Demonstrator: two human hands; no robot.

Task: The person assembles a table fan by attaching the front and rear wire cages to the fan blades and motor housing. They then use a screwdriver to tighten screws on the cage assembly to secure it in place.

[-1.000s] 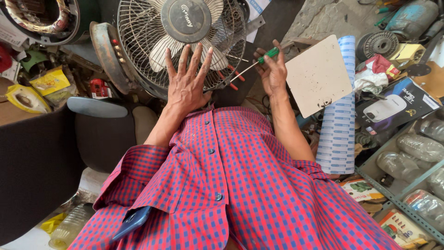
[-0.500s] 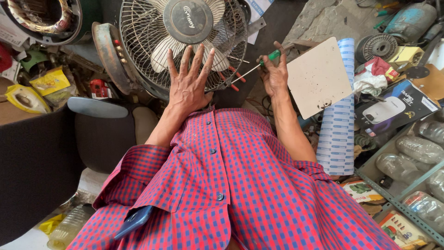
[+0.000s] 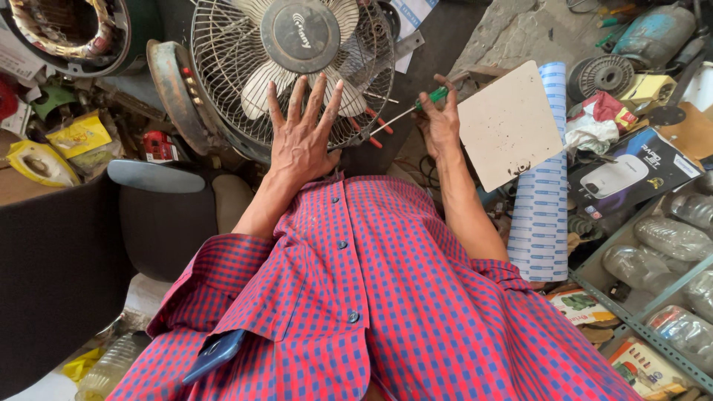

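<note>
A cluttered workshop floor of boxes, bottles and loose parts spreads all around, with a grey concrete patch at the top; against it stands a table fan [image 3: 293,70], its wire guard facing the person in the red and blue checked shirt [image 3: 371,297]. Just right of the fan leans a pale square panel [image 3: 509,122]. The left hand [image 3: 301,137] lies flat on the lower guard, fingers spread wide, gripping nothing. The right hand [image 3: 440,122] is closed round a green-handled screwdriver [image 3: 405,113], its shaft pointing at the guard's rim
</note>
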